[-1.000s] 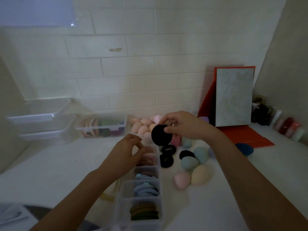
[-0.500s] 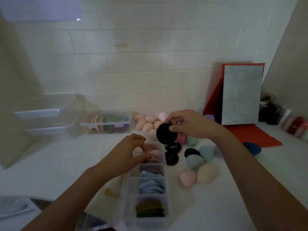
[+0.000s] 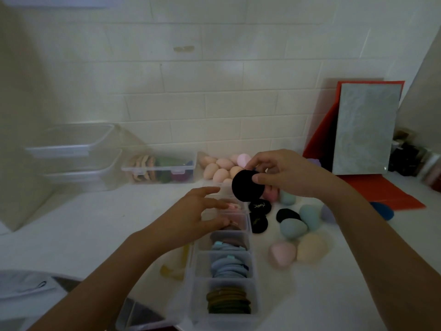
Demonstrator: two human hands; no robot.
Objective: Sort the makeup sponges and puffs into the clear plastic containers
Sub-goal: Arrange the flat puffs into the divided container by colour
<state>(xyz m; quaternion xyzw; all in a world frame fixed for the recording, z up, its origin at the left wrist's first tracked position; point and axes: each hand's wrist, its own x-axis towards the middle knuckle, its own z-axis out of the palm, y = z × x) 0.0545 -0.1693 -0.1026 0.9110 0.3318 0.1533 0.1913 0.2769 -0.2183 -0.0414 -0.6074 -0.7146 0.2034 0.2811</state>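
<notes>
**Black puff held over the tray**

At centre frame, the right hand [image 3: 293, 174] pinches a black puff [image 3: 248, 186] by its edge, in the air above the far end of the divided tray [image 3: 193, 283]. The left hand [image 3: 198, 218] is spread over the pink compartments and holds nothing. The step looks like placing this puff. The next move calls for a compartment with room. More loose puffs [image 3: 259, 222] lie on the counter [image 3: 310, 295] just right of the tray.

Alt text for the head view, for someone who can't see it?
The right hand pinches a black puff at the far end of a clear divided container of stacked puffs, over which the left hand hovers, fingers spread. Loose egg-shaped sponges lie to its right.
</notes>
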